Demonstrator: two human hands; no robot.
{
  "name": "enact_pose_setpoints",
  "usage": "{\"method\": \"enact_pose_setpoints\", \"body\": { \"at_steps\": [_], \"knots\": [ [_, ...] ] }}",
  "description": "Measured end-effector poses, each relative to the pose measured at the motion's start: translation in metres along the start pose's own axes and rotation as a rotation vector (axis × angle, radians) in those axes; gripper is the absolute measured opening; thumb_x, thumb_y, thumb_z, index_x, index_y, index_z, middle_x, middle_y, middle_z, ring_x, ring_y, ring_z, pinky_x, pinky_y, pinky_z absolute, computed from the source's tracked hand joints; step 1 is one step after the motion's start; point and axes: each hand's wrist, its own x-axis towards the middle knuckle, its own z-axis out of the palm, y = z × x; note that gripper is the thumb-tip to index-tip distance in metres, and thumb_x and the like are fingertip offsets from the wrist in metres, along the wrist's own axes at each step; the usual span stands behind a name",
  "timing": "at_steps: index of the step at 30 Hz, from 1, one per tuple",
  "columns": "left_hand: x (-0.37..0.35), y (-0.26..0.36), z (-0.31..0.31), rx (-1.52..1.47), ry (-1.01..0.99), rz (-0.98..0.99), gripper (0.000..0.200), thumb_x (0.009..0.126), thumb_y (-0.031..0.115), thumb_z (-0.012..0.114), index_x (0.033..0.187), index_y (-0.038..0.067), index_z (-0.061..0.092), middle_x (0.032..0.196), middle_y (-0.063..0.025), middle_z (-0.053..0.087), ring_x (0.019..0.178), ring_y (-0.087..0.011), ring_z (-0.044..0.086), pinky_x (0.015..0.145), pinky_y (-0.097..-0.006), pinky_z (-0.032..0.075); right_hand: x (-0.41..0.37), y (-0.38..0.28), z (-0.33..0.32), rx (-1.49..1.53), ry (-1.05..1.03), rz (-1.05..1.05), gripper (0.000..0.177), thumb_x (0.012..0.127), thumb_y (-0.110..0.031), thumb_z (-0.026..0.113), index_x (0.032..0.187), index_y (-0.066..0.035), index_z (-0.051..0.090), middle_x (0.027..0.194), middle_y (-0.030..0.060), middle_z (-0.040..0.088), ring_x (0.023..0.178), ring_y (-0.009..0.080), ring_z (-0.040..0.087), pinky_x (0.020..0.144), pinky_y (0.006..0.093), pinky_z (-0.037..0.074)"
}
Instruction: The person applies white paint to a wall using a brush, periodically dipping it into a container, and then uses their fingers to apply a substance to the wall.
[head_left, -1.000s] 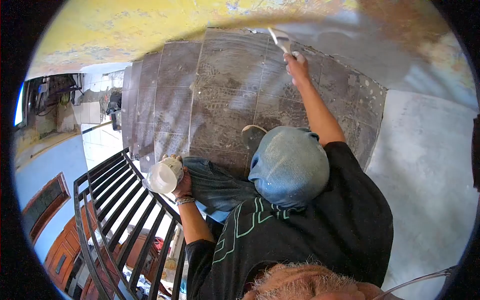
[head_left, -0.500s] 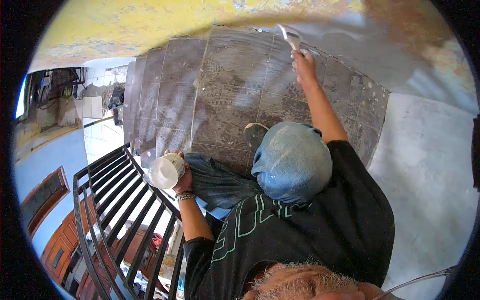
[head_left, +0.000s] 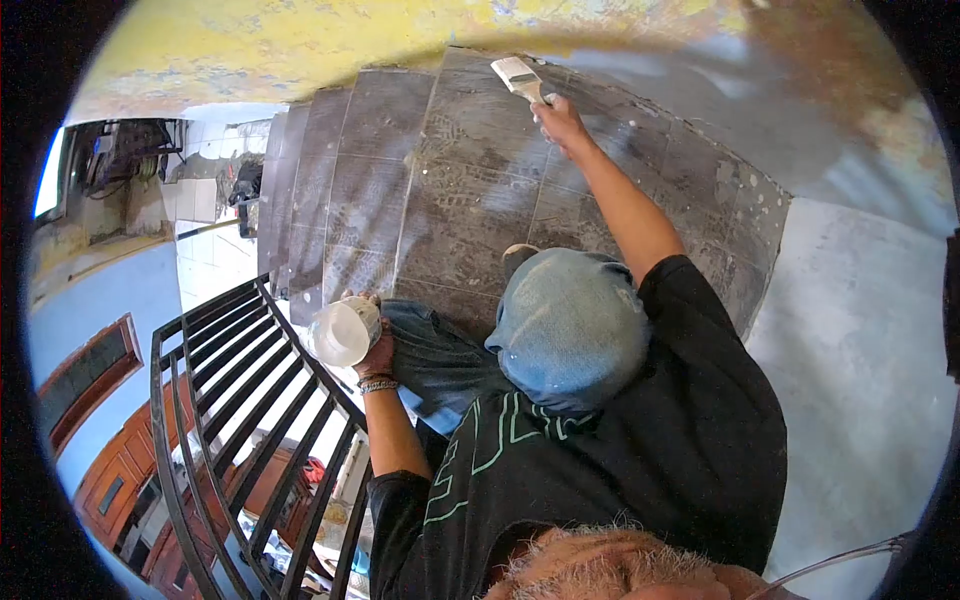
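A flat paintbrush [head_left: 518,77] with whitish bristles is gripped by its handle in my right hand [head_left: 562,124], stretched out over the tiled floor near the base of the wall. My left hand [head_left: 376,345] is wrapped round a translucent white plastic container [head_left: 343,333] beside the black railing. The container's mouth faces the camera; its contents are too pale to make out. Between my hands is my bent knee in faded blue jeans [head_left: 570,325].
Dark, white-spotted floor tiles [head_left: 470,215] lie ahead. A patchy yellow wall [head_left: 300,50] runs along the top, a grey-white wall [head_left: 850,370] on the right. Black metal railing [head_left: 250,400] stands at the lower left, with wooden doors [head_left: 125,470] beyond.
My right hand and the paintbrush have moved left, and the bristles now point to the upper left. The view has shifted a little; my left hand still holds the container.
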Motion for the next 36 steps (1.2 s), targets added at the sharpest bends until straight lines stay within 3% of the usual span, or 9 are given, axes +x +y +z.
{"method": "enact_pose_setpoints", "body": {
  "at_steps": [3,7,17,23,25,26,32,34,36],
  "knots": [
    [0.000,-0.001,-0.006,0.020,0.064,0.005,0.054,0.078,0.035,0.043,0.122,0.007,0.027,0.123,-0.0159,0.034,0.109,-0.0315,0.038,0.074,-0.0356,0.043,0.017,0.007,0.002,0.002,0.046,-0.004,0.030,0.071,-0.023,0.051,0.087,0.002,0.047,0.059,0.0053,0.051,0.042,0.0116,0.046,0.035,0.0249,0.034],
    [0.000,-0.001,0.011,-0.021,0.111,0.019,0.051,0.079,0.033,0.043,0.121,0.008,0.028,0.113,-0.0142,0.040,0.103,-0.0301,0.042,0.068,-0.0373,0.047,0.016,0.007,-0.008,0.078,0.131,0.007,0.022,0.072,-0.019,0.052,0.082,0.000,0.047,0.057,0.0039,0.048,0.040,0.0099,0.043,0.032,0.0248,0.031],
    [0.004,-0.002,0.011,-0.016,0.059,0.025,0.053,0.079,0.034,0.043,0.121,0.007,0.027,0.117,-0.0189,0.037,0.105,-0.0330,0.040,0.069,-0.0377,0.047,-0.040,0.001,-0.037,0.316,0.130,0.141,0.012,0.075,-0.015,0.050,0.078,-0.006,0.043,0.053,-0.0015,0.037,0.036,0.0055,0.031,0.031,0.0208,0.024],
    [0.001,-0.003,0.010,-0.078,0.068,0.030,0.052,0.078,0.031,0.044,0.121,0.006,0.028,0.116,-0.0187,0.038,0.104,-0.0329,0.040,0.069,-0.0402,0.047,-0.019,-0.018,-0.021,0.467,0.233,0.022,0.012,0.075,-0.014,0.051,0.074,-0.007,0.041,0.053,-0.0016,0.037,0.035,0.0062,0.032,0.031,0.0211,0.024],
    [0.000,-0.005,0.013,0.409,0.030,0.125,0.050,0.080,0.031,0.043,0.121,0.008,0.028,0.113,-0.0153,0.039,0.104,-0.0295,0.041,0.072,-0.0375,0.046,-0.033,-0.039,-0.020,0.509,0.256,0.001,0.012,0.075,-0.014,0.051,0.074,-0.007,0.041,0.053,-0.0015,0.037,0.035,0.0061,0.032,0.032,0.0210,0.024],
    [0.000,-0.004,0.007,0.409,0.032,0.127,0.050,0.080,0.031,0.043,0.121,0.008,0.028,0.113,-0.0153,0.039,0.104,-0.0295,0.041,0.072,-0.0375,0.046,-0.044,-0.047,-0.021,0.561,0.228,-0.042,0.013,0.076,-0.015,0.050,0.074,-0.007,0.040,0.054,-0.0015,0.037,0.036,0.0058,0.031,0.032,0.0207,0.024],
    [0.003,-0.003,-0.003,0.214,0.062,0.072,0.051,0.079,0.028,0.043,0.122,0.005,0.027,0.120,-0.0165,0.036,0.108,-0.0305,0.038,0.077,-0.0369,0.043,-0.070,-0.018,-0.013,0.556,0.157,-0.025,0.016,0.077,-0.016,0.049,0.081,-0.004,0.039,0.061,0.0020,0.043,0.036,0.0058,0.032,0.031,0.0219,0.025],
    [0.003,-0.001,0.009,-0.090,-0.026,-0.016,0.052,0.079,0.028,0.043,0.122,0.005,0.027,0.120,-0.0165,0.036,0.108,-0.0304,0.039,0.076,-0.0369,0.044,-0.054,-0.006,-0.008,0.470,0.065,0.058,0.016,0.077,-0.015,0.049,0.081,-0.003,0.039,0.060,0.0023,0.042,0.036,0.0063,0.033,0.031,0.0220,0.025],
    [0.001,-0.001,0.010,-0.006,-0.001,0.006,0.052,0.079,0.028,0.043,0.123,0.006,0.026,0.120,-0.0165,0.036,0.107,-0.0304,0.039,0.075,-0.0367,0.044,-0.037,-0.005,-0.004,0.442,0.054,0.063,0.015,0.076,-0.014,0.048,0.079,-0.002,0.041,0.057,0.0024,0.041,0.037,0.0068,0.034,0.032,0.0227,0.026]
  ]
}}
